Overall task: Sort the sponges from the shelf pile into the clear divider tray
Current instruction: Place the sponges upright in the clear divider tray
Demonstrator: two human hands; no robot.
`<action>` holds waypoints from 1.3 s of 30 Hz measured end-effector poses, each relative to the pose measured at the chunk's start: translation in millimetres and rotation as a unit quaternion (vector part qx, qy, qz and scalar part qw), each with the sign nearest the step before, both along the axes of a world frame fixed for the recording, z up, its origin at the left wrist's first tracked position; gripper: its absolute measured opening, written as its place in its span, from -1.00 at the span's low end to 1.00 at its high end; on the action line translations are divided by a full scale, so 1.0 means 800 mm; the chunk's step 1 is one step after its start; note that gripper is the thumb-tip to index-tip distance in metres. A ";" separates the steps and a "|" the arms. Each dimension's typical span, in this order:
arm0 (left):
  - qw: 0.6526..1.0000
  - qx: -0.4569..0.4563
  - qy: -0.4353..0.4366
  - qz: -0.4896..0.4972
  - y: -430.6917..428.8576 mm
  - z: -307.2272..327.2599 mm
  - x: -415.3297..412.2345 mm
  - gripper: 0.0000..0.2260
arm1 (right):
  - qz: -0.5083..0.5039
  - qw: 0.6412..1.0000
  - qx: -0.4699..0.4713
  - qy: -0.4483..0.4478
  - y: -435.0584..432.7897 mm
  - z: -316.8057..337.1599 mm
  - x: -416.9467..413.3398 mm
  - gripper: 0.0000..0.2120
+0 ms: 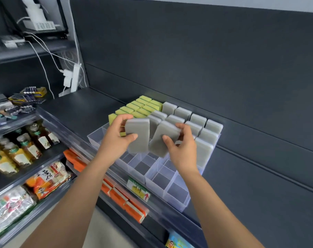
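Observation:
My left hand [119, 136] grips one grey sponge [138, 138] upright above the clear divider tray [177, 199]. Beside it, my right hand [183, 146] holds a second grey sponge [162, 140], tilted, its lower end over the tray's open cells. Several grey sponges [198, 120] stand in the tray's right and back cells. In the back left cells stand several yellow-green sponges [143, 106]. The cells nearest me hold nothing.
The tray sits on a dark shelf [91, 111] against a dark back panel. A price label [138, 189] hangs on the shelf's front edge. Lower left shelves hold bottles [26, 147], snack packets [48, 178] and orange boxes [123, 199]. Batteries [30, 94] and a power strip [74, 77] lie at left.

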State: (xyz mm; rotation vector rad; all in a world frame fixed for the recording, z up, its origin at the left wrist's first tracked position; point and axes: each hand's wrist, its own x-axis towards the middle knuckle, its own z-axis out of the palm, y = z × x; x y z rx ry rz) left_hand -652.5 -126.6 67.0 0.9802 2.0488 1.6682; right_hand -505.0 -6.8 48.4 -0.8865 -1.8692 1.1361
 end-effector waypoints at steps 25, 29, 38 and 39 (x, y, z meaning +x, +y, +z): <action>0.966 -0.095 0.176 -0.166 0.043 -0.013 -0.091 -0.61 | -0.107 0.962 0.110 -0.227 -0.022 -0.053 -0.053 -0.64; 0.952 -0.107 0.216 -0.191 0.053 -0.018 -0.095 -0.62 | -0.113 0.962 0.115 -0.222 -0.025 -0.055 -0.053 -0.64; 0.891 -0.155 0.395 -0.165 0.063 -0.044 -0.102 -0.61 | -0.139 0.950 0.162 -0.229 -0.028 -0.061 -0.058 -0.60; 0.876 -0.156 0.429 -0.154 0.065 -0.047 -0.102 -0.58 | -0.144 0.946 0.176 -0.230 -0.028 -0.062 -0.058 -0.60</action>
